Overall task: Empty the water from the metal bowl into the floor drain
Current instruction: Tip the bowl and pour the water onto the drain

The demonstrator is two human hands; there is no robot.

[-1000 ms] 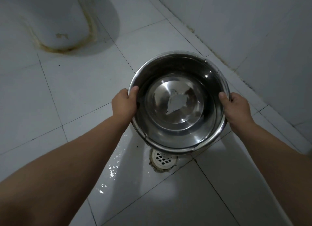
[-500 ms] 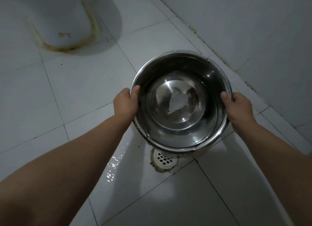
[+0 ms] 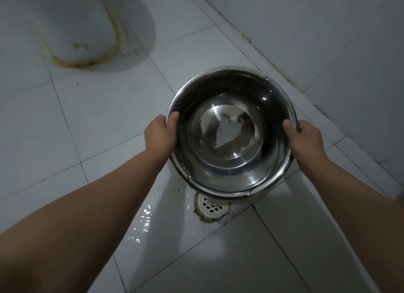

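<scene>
A shiny metal bowl (image 3: 220, 89) hangs above the white tiled floor, held by its rim on both sides. My left hand (image 3: 160, 135) grips the left rim with the thumb inside. My right hand (image 3: 302, 139) grips the right rim the same way. Shallow clear water lies in the bowl's bottom. The round white floor drain (image 3: 211, 206) sits just below the bowl's near edge, and the bowl hides its far part.
A white toilet base (image 3: 72, 30) with a stained seam stands at the far left. A tiled wall (image 3: 328, 41) runs along the right. Wet streaks glisten on the floor tile (image 3: 144, 222) left of the drain.
The bowl and both hands have stayed nearly still over the drain, drifting slightly down and right in the view. The grip is unchanged.
</scene>
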